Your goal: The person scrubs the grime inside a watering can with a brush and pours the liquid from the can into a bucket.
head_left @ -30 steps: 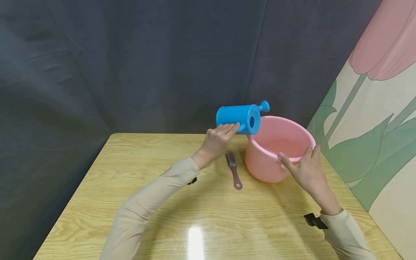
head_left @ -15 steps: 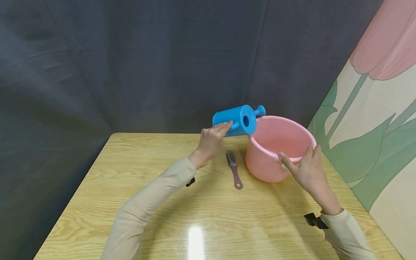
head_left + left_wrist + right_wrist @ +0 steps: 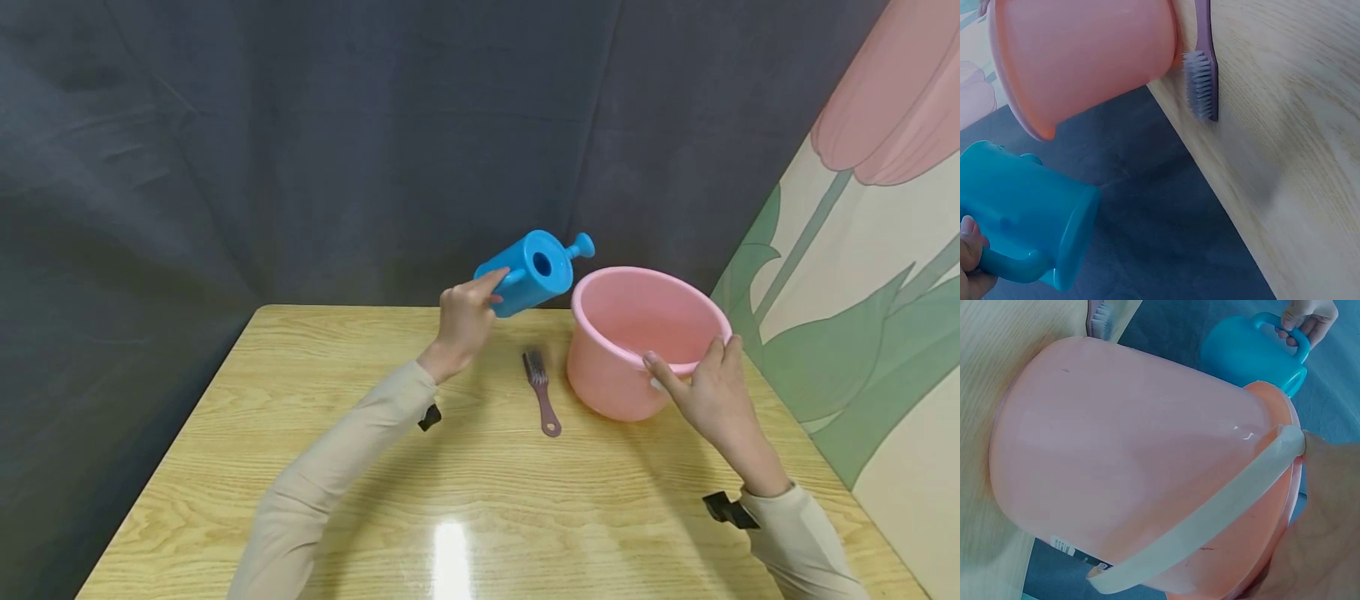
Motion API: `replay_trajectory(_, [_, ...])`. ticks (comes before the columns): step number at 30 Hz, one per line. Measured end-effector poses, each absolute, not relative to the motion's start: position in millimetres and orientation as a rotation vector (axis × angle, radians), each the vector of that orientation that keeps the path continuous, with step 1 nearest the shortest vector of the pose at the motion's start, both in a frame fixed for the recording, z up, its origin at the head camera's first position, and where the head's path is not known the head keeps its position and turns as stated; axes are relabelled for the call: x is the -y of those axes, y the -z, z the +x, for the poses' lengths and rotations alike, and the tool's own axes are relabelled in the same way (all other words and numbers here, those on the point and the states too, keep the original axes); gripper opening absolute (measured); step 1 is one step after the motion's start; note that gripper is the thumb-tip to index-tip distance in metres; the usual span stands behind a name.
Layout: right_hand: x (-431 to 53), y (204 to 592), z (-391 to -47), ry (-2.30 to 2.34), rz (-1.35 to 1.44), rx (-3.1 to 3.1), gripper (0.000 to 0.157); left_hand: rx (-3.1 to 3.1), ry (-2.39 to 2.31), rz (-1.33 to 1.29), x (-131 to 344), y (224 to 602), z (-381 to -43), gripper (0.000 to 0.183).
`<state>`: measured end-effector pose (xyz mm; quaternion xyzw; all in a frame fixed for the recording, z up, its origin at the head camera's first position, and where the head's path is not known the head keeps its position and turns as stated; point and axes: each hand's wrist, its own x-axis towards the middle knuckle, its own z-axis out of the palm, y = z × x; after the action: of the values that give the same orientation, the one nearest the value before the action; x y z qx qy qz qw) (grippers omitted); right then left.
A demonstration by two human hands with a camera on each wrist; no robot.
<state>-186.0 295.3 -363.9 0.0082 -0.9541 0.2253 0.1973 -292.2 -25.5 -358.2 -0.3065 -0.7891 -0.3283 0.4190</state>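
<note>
My left hand (image 3: 467, 321) grips the handle of a blue watering can (image 3: 528, 271), held in the air left of the bucket. The can is tilted; its round top opening faces me and its spout points right. A pink bucket (image 3: 618, 387) stands upright on the table, and my right hand (image 3: 716, 400) holds its near right rim, thumb on the near side. In the right wrist view the bucket's white handle (image 3: 1191, 531) hangs down along its side. A purple hairbrush (image 3: 542, 392) lies left of the bucket, its grey bristles (image 3: 1199, 84) plain in the left wrist view.
The wooden table (image 3: 360, 500) ends at a dark curtain (image 3: 375, 150) at the back. A wall painted with tulips (image 3: 862, 333) runs along the right side. A barcode label (image 3: 1063, 545) sits on the bucket's side.
The watering can has moved left, away from the bucket's rim, and has turned so that its top opening faces me more. My right hand and the bucket have stayed put.
</note>
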Motion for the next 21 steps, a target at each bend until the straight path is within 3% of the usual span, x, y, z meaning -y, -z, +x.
replay_trajectory(21, [-301, 364, -186, -0.610, 0.023, 2.676, 0.090, 1.983, 1.055, -0.581, 56, 371, -297, 0.050])
